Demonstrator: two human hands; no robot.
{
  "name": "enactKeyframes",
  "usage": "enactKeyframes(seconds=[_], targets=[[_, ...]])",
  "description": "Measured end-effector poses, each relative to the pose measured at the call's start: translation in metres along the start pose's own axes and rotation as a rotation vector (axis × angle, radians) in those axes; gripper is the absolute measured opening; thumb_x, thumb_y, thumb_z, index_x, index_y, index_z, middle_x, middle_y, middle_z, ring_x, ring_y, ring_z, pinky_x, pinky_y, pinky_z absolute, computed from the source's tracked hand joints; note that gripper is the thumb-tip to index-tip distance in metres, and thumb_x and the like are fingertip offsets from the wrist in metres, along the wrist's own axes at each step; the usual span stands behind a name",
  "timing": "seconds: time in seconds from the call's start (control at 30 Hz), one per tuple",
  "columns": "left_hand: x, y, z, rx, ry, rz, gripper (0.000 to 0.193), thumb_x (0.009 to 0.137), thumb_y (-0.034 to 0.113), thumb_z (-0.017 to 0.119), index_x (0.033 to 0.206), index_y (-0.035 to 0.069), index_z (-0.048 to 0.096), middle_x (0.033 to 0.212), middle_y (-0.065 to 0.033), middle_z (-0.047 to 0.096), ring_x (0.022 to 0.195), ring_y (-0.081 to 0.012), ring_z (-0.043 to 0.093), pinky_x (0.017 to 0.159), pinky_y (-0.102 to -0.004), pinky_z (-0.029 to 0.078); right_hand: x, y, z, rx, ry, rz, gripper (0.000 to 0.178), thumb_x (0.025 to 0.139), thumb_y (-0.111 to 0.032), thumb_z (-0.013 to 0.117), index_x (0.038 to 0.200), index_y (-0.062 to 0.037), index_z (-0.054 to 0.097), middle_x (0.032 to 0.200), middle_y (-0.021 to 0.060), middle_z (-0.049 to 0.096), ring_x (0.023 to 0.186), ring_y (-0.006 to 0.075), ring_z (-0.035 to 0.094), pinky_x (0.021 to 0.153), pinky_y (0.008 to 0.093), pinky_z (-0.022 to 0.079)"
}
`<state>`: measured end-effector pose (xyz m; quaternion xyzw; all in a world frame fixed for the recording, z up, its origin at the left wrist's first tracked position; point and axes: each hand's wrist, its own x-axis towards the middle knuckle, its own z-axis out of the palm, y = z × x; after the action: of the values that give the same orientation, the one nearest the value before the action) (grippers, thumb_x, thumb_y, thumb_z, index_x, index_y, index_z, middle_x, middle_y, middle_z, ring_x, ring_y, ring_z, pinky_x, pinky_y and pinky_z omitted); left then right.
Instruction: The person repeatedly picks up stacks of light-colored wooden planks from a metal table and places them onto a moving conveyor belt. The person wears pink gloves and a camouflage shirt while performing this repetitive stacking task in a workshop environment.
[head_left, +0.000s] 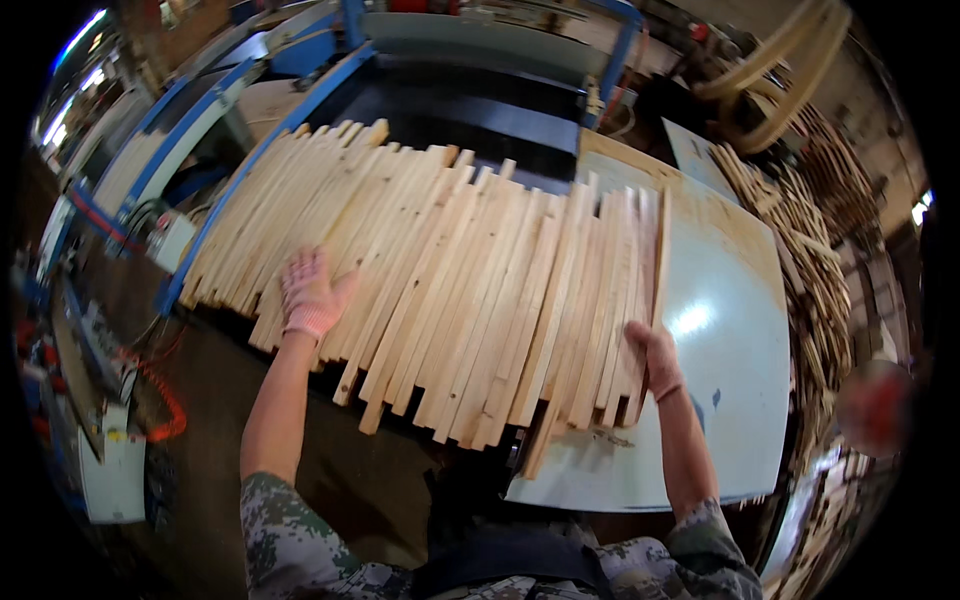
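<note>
Long pale wooden strips [440, 290] lie side by side in a wide row, their near ends uneven. My left hand [313, 295], in a pink knit glove, rests flat on the strips left of the middle with its fingers stretched out. At the row's right edge my right hand [655, 358] is closed around the outer wooden strip [661, 262]; its fingertips are partly hidden. Most strips lie on the dark bed of a blue-framed machine, while the right end of the row reaches onto a light metal table [728, 330].
Behind the strips is the machine's dark bed [465, 110] with a blue side rail [265, 165]. Piles of thin wood offcuts [815, 270] stand along the right. An orange coiled hose [168, 405] hangs at left, and a pale flexible duct [780, 75] curves at upper right.
</note>
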<state>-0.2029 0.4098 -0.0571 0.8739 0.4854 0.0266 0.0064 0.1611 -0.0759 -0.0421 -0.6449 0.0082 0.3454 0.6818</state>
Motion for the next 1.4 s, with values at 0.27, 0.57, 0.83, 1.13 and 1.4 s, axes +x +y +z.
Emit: enactKeyframes(seconds=[0.27,0.57,0.83,1.13,1.4], targets=[[0.004,0.017,-0.018,0.035,-0.050,0.075,0.086,0.101,0.063,0.060,0.162,0.004,0.043,0.171,-0.0247,0.037,0.159,-0.0416,0.032,0.132,-0.0554,0.022,-0.005,-0.056,0.015,-1.205,0.091,0.130,0.093,0.090,-0.071,0.071,0.146,0.0013,0.059,0.119,0.0180,0.075,0.110,0.0313,0.075,0.100,0.0421,0.057],[-0.104,0.242,-0.017,-0.253,0.055,0.741,0.082,0.100,0.061,0.064,0.158,0.004,0.051,0.170,-0.0237,0.039,0.160,-0.0441,0.029,0.133,-0.0592,0.016,0.000,-0.030,0.008,-1.235,0.319,-0.048,0.093,0.093,-0.076,0.062,0.151,-0.0038,0.053,0.143,0.0223,0.062,0.133,0.0397,0.062,0.109,0.0501,0.053],[-0.118,0.312,-0.026,-0.063,-0.107,0.737,0.085,0.096,0.063,0.064,0.152,0.000,0.057,0.171,-0.0190,0.039,0.161,-0.0382,0.030,0.133,-0.0578,0.014,-0.004,-0.033,-0.010,-1.116,0.212,-0.091,0.078,0.097,-0.069,0.060,0.142,-0.0045,0.060,0.138,0.0237,0.064,0.128,0.0408,0.064,0.108,0.0508,0.053],[-0.166,0.375,-0.040,-0.173,-0.196,0.927,0.090,0.088,0.059,0.076,0.145,-0.009,0.060,0.170,-0.0222,0.036,0.160,-0.0422,0.028,0.134,-0.0578,0.013,0.000,-0.040,-0.080,-1.152,0.327,-0.142,0.078,0.098,-0.064,0.063,0.143,-0.0007,0.059,0.139,0.0273,0.064,0.130,0.0432,0.063,0.110,0.0494,0.051],[-0.180,0.373,-0.032,-0.246,-0.316,0.989,0.103,0.094,0.067,0.066,0.161,-0.007,0.041,0.175,-0.0248,0.027,0.165,-0.0421,0.018,0.135,-0.0560,0.009,-0.017,-0.031,-0.093,-1.175,0.505,-0.150,0.086,0.096,-0.057,0.070,0.160,-0.0048,0.046,0.152,0.0254,0.056,0.140,0.0434,0.055,0.118,0.0499,0.045]])
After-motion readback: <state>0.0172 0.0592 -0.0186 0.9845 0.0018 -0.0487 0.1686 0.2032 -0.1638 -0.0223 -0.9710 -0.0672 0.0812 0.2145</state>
